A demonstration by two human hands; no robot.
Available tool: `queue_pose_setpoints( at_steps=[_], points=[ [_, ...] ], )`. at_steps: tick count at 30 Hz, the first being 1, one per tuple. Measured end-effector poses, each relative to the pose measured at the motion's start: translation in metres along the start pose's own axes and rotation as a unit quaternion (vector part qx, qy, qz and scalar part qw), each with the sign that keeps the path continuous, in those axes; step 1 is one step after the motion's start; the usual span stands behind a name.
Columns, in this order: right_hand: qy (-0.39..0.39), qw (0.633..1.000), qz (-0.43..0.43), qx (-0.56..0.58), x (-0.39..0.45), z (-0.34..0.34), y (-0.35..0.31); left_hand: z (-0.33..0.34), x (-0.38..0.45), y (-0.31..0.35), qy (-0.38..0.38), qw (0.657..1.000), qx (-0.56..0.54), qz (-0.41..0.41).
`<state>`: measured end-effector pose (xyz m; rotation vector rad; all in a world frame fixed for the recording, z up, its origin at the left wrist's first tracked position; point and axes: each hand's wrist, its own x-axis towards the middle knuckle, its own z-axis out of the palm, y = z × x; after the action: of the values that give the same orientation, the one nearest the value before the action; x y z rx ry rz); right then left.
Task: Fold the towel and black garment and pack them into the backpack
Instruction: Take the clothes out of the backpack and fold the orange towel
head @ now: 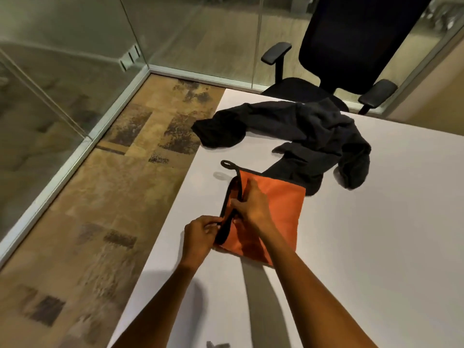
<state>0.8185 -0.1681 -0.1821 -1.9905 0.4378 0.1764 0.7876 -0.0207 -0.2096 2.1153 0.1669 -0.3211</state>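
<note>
Head view, from left to right: the left hand pinches the black-trimmed edge of the orange towel near the desk's left edge, fingers closed narrow on the hem. The right hand lies just beside it on the cloth, fingers curled around the same raised edge. The towel sits flat otherwise, its hanging loop pointing to the far side. Beyond it, toward the far edge, the black garment lies crumpled, touching the towel's far corner. No backpack shows. To fold well, I would match trim to trim, keep the corners aligned, then press the crease flat before releasing.
</note>
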Motion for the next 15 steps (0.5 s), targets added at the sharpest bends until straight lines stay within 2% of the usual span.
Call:
queue_pose_setpoints(
  at_steps=[4, 8, 10, 12, 15],
  points=[
    [-0.013, 0.999, 0.012, -0.046, 0.015, 0.030, 0.004, -0.006, 0.011, -0.003, -0.017, 0.999, 0.034, -0.013],
    [-0.040, 0.997, 0.026, -0.054, 0.015, 0.036, 0.001, -0.008, 0.014, -0.006, -0.012, 0.999, -0.025, -0.020],
    [-0.024, 0.996, -0.008, -0.081, 0.011, 0.027, 0.002, -0.002, 0.011, -0.002, 0.027, 0.998, 0.039, 0.047],
    [0.045, 0.984, -0.062, -0.158, 0.003, 0.013, 0.009, 0.003, 0.008, 0.011, 0.049, 0.982, 0.129, 0.127],
    [0.098, 0.948, -0.106, -0.284, -0.012, -0.007, 0.032, 0.016, 0.012, 0.024, -0.009, 0.951, 0.201, 0.236]
  ],
)
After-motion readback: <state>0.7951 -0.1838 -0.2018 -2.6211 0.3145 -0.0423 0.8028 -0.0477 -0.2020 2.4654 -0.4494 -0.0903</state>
